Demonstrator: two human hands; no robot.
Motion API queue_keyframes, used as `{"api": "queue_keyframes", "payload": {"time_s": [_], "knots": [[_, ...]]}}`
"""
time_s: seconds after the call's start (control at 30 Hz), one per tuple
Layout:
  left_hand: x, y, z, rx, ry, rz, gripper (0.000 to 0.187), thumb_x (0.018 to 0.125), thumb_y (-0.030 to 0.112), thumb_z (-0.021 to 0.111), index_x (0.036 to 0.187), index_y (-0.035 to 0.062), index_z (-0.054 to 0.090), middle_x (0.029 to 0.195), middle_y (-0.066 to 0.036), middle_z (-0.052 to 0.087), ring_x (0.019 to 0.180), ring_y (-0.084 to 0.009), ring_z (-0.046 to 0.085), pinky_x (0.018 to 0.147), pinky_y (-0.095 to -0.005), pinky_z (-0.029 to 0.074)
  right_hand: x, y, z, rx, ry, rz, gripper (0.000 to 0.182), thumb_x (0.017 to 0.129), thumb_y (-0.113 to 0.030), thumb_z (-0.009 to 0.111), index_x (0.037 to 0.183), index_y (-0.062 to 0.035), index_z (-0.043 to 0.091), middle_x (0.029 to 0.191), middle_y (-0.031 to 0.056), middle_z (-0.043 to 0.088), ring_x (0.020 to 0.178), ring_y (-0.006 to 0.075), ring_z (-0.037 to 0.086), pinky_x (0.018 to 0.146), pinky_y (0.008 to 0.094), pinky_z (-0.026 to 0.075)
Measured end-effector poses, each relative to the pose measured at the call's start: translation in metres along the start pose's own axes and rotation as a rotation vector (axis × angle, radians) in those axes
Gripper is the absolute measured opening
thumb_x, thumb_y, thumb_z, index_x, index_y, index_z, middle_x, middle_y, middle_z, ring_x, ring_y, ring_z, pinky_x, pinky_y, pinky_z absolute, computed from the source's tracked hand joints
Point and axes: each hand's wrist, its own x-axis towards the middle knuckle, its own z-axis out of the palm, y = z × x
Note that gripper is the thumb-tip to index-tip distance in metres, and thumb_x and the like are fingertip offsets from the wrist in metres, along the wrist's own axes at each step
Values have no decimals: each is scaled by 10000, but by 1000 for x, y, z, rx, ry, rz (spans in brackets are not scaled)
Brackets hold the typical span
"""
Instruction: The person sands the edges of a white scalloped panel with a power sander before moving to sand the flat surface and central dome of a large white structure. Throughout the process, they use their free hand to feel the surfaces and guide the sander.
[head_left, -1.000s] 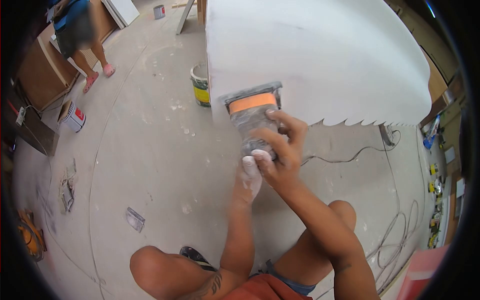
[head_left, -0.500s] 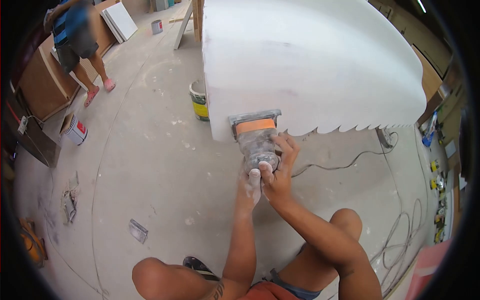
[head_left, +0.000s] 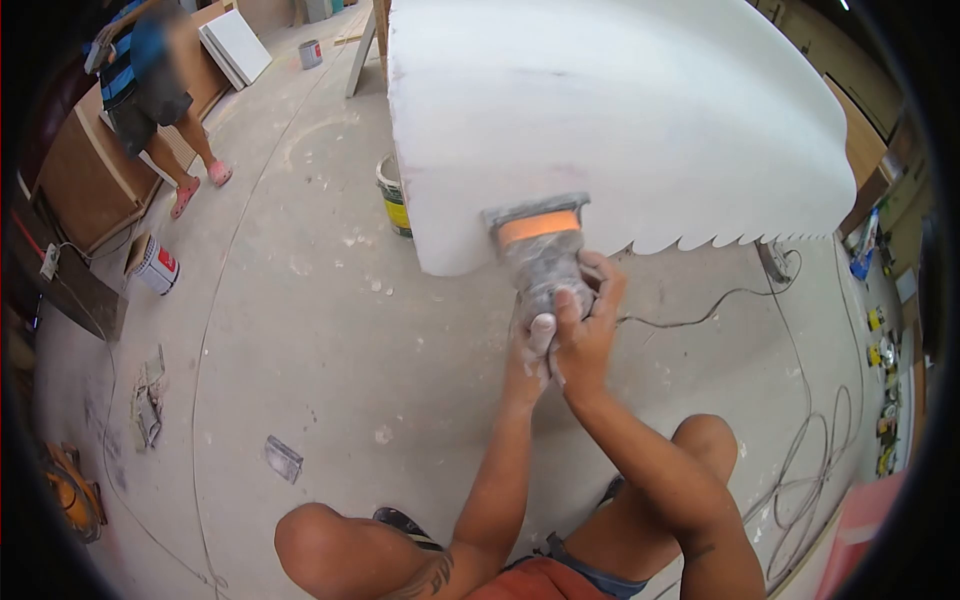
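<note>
The left hand and right hand together grasp a dusty sander, held ahead of them at the white panel. Tilting it could gouge the surface or chip the notched edge rightward; the cord beside them might snag.

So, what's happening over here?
Someone is holding what looks like a power sander in both hands, left and right, its flat pad at the face of a big white panel, near the wavy lower edge. Pale dust coats the fingers. Another person stands off to the left.
</note>
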Motion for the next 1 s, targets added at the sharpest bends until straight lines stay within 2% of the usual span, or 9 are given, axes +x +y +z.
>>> {"api": "queue_keyframes", "payload": {"time_s": [0.17,0.37,0.43,0.5,0.53,0.57,0.63,0.73,1.0], "knots": [[-1,-13,1,-11,-20,-8,929,931,759,655,1450,1,517,1351,-114,606,1235,-231,601,1055,-376,494,-31,39,7,-161,-85,-52,649,933,-401,780,1383,-10,524,1332,172,495,1225,319,486,1089,426,400],[-12,-21,-22,13,27,-22,872,949,747,638,1403,6,562,1328,-109,614,1214,-225,606,1044,-376,497,-3,-1,6,-66,-51,-23,565,917,-345,801,1323,-25,571,1350,183,488,1256,349,468,1094,467,400],[-9,-8,-4,-57,87,2,843,958,740,628,1379,11,585,1321,-110,618,1203,-226,611,1040,-381,498,4,-16,8,-58,-40,-40,535,902,-315,810,1303,-36,592,1357,188,483,1260,353,466,1091,473,402],[-7,-6,7,-145,129,22,816,966,734,618,1356,16,609,1313,-110,623,1191,-226,616,1036,-387,499,8,-24,9,-210,-52,-165,488,857,-259,830,1260,-67,633,1365,196,473,1259,361,463,1091,481,403],[-11,-6,5,-145,121,16,816,967,732,617,1358,16,607,1314,-110,623,1192,-226,615,1036,-386,499,4,-21,12,-199,-67,-130,482,800,-254,867,1217,-109,674,1380,203,458,1283,388,430,1093,502,403],[-14,-5,2,-148,113,13,816,968,731,617,1360,16,605,1315,-111,622,1193,-226,615,1036,-386,499,0,-20,13,-210,-60,-133,482,800,-254,867,1217,-109,674,1380,203,458,1283,388,430,1093,502,403],[0,-5,5,-159,106,14,816,970,729,616,1364,15,601,1317,-111,622,1194,-226,614,1037,-385,499,-9,-18,17,-391,-268,-179,477,788,-276,875,1195,-112,688,1380,205,442,1321,398,414,1101,519,405],[-1,-6,6,-163,117,-2,815,973,725,615,1370,14,594,1320,-112,620,1196,-227,613,1038,-384,498,-19,-9,22,-414,-371,-102,471,761,-288,892,1167,-134,708,1396,221,413,1333,417,380,1087,537,411],[-9,2,-2,-65,189,-46,814,980,714,612,1387,11,578,1328,-115,617,1202,-227,611,1040,-382,496,12,-49,31,-227,-134,-197,541,727,-333,938,1183,-144,716,1330,178,472,1219,387,406,1014,514,422]]}}
